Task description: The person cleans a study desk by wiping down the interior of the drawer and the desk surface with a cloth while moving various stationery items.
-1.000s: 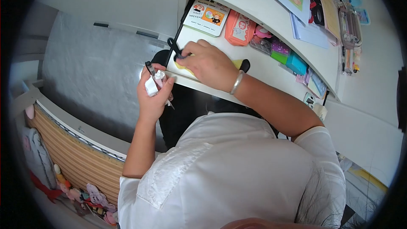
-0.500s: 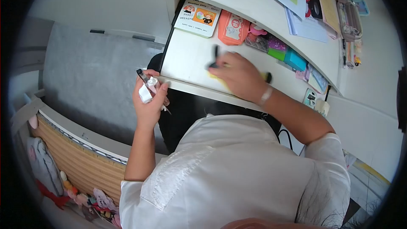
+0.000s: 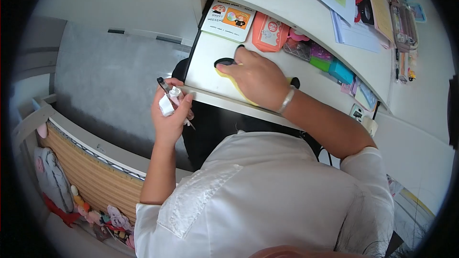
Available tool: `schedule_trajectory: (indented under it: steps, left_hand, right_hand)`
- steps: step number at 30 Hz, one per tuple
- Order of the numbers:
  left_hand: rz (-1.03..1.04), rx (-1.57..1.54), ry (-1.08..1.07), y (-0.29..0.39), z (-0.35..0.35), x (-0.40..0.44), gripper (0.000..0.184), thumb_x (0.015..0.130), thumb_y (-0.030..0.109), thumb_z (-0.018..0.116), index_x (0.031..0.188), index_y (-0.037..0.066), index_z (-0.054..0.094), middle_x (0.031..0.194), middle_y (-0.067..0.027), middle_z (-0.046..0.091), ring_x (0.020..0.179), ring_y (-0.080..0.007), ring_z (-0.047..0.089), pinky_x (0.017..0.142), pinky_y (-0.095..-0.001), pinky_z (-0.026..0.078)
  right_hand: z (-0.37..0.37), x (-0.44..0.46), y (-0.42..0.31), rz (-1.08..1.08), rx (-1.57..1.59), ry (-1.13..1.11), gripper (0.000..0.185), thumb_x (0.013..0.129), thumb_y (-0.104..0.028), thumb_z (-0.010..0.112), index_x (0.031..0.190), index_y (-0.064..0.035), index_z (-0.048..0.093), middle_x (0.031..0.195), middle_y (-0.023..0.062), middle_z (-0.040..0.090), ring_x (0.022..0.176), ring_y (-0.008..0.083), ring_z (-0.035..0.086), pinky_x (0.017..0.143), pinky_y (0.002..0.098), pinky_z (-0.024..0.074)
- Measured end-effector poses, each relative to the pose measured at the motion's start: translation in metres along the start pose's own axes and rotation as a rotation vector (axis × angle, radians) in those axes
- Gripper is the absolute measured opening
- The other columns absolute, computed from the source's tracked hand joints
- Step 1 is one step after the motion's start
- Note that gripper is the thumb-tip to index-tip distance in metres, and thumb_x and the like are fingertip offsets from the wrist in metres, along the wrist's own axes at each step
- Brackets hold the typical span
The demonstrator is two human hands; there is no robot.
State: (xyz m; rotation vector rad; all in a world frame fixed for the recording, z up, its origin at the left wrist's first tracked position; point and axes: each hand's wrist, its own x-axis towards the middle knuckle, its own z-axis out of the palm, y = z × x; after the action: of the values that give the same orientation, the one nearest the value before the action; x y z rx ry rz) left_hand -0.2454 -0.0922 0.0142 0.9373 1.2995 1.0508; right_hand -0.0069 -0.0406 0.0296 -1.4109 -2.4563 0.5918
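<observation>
A pen [image 3: 163, 84] and white wad [image 3: 166, 106] are held in the left hand [image 3: 166, 123]; near the front edge of the drawer [image 3: 203, 67], the yellow-and-black item [image 3: 224, 61] is covered by the right hand [image 3: 262, 79] (grip unclear). Pen could be dropped through uneven squeezing.

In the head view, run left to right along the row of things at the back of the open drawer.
White notebook → orange case → clear box → green box → blue box.
</observation>
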Motion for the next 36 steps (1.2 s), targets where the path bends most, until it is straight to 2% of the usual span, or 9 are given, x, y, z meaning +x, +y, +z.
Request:
schedule_trajectory:
  steps: [2, 3, 6, 10, 16, 20, 27, 33, 36]
  left_hand:
    - [0.02, -0.012, 0.001, -0.004, -0.002, 0.001, 0.032, 0.085, 0.006, 0.069, 0.114, 0.003, 0.056, 0.079, 0.0017, 0.056, 0.069, -0.0068, 0.056, 0.062, -0.0207, 0.045]
    - [0.028, -0.025, 0.004, -0.007, -0.001, 0.001, 0.032, 0.085, 0.007, 0.069, 0.114, 0.003, 0.055, 0.079, 0.0018, 0.056, 0.069, -0.0068, 0.056, 0.063, -0.0207, 0.045]
    - [0.006, -0.066, 0.024, -0.008, 0.002, 0.001, 0.034, 0.085, 0.008, 0.07, 0.115, 0.003, 0.055, 0.079, 0.0023, 0.056, 0.069, -0.0065, 0.055, 0.063, -0.0202, 0.044]
    - [0.011, -0.055, 0.001, -0.005, -0.001, 0.002, 0.034, 0.085, 0.006, 0.07, 0.115, 0.003, 0.054, 0.078, 0.0027, 0.054, 0.066, -0.0052, 0.054, 0.059, -0.0194, 0.044]
    - [0.046, -0.058, 0.017, -0.008, -0.001, 0.005, 0.034, 0.085, 0.001, 0.07, 0.113, 0.003, 0.053, 0.075, 0.0031, 0.053, 0.059, -0.0027, 0.051, 0.052, -0.0181, 0.044]
    - [0.053, -0.074, 0.013, -0.01, -0.002, 0.004, 0.034, 0.085, 0.001, 0.07, 0.114, 0.003, 0.053, 0.076, 0.003, 0.053, 0.06, -0.0024, 0.051, 0.052, -0.018, 0.044]
    - [0.062, -0.076, -0.006, -0.012, -0.004, 0.005, 0.034, 0.084, -0.001, 0.07, 0.114, 0.002, 0.053, 0.078, 0.0024, 0.053, 0.061, -0.0023, 0.051, 0.052, -0.0175, 0.044]
    - [0.066, -0.092, -0.002, -0.016, -0.005, 0.005, 0.037, 0.083, -0.001, 0.071, 0.115, 0.001, 0.053, 0.079, 0.0017, 0.054, 0.06, -0.0026, 0.051, 0.053, -0.0171, 0.045]
    - [0.061, -0.095, 0.001, -0.013, -0.004, 0.006, 0.037, 0.083, -0.001, 0.07, 0.115, 0.001, 0.053, 0.079, 0.0013, 0.054, 0.06, -0.0027, 0.051, 0.053, -0.0172, 0.046]
  right_hand:
    - [-0.013, -0.017, 0.009, 0.062, -0.046, -0.095, 0.02, 0.091, -0.018, 0.059, 0.105, -0.0191, 0.074, 0.083, 0.0097, 0.05, 0.081, 0.0261, 0.058, 0.069, 0.0393, 0.0479]
    - [-0.016, -0.034, 0.021, -0.001, -0.004, -0.011, 0.021, 0.089, -0.014, 0.064, 0.107, -0.0173, 0.074, 0.079, 0.0082, 0.047, 0.069, 0.0229, 0.052, 0.06, 0.0351, 0.0447]
    - [-0.021, -0.051, 0.028, 0.054, 0.039, 0.023, 0.022, 0.09, -0.013, 0.063, 0.108, -0.0162, 0.075, 0.077, 0.0074, 0.045, 0.068, 0.0226, 0.051, 0.059, 0.0344, 0.0437]
    - [0.0, 0.003, 0.006, -0.011, -0.055, 0.041, 0.028, 0.084, -0.013, 0.062, 0.11, -0.0171, 0.071, 0.087, 0.0081, 0.051, 0.083, 0.0258, 0.057, 0.072, 0.0384, 0.049]
    - [0.015, 0.033, -0.012, -0.335, 0.085, -0.051, 0.026, 0.084, -0.008, 0.059, 0.107, -0.0136, 0.071, 0.085, 0.0086, 0.052, 0.08, 0.0259, 0.056, 0.068, 0.0385, 0.0473]
    - [-0.017, -0.017, 0.008, -0.139, 0.166, -0.208, 0.024, 0.08, -0.005, 0.064, 0.1, -0.015, 0.073, 0.081, 0.0074, 0.051, 0.076, 0.0248, 0.054, 0.067, 0.0367, 0.046]
    - [-0.005, -0.008, -0.003, -0.254, 0.059, -0.052, 0.023, 0.076, -0.011, 0.07, 0.099, -0.0125, 0.07, 0.078, 0.0045, 0.05, 0.072, 0.0207, 0.054, 0.066, 0.033, 0.046]
    - [-0.01, -0.009, 0.0, -0.214, 0.052, -0.141, 0.02, 0.078, -0.011, 0.068, 0.098, -0.0119, 0.07, 0.081, 0.005, 0.052, 0.075, 0.0229, 0.056, 0.067, 0.0345, 0.0472]
    - [0.005, 0.015, -0.008, -0.143, 0.091, 0.007, 0.017, 0.079, -0.01, 0.068, 0.096, -0.0109, 0.071, 0.083, 0.0053, 0.054, 0.077, 0.0251, 0.057, 0.069, 0.0366, 0.048]
